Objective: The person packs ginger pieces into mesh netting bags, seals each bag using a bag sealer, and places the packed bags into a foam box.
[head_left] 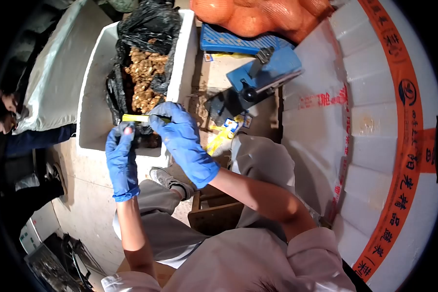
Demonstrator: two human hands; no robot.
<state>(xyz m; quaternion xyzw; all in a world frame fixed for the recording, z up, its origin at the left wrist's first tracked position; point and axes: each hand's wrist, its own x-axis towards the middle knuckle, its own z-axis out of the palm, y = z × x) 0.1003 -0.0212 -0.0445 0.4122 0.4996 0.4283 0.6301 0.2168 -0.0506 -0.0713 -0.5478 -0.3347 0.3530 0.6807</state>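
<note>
My right hand (182, 141), in a blue glove, pinches a flat yellow strip (135, 118) that points left. Just below the strip's free end is my left hand (121, 163), also blue-gloved, with its fingers closed and a thumb tip showing through the glove. Whether those left fingers grip the strip or something dark beside it is hard to make out. Both hands are over the near end of a white foam box (95, 92). Inside it, a black plastic bag (148, 24) lies open around a heap of ginger (146, 73).
Right of the box stands a blue and black device (258, 73) with a knob. Yellow strips with labels (221, 136) lie near it. Behind are a blue plastic piece (238, 39) and an orange mesh sack (263, 14). White foam boxes (370, 121) line the right; another person's leg (34, 194) is left.
</note>
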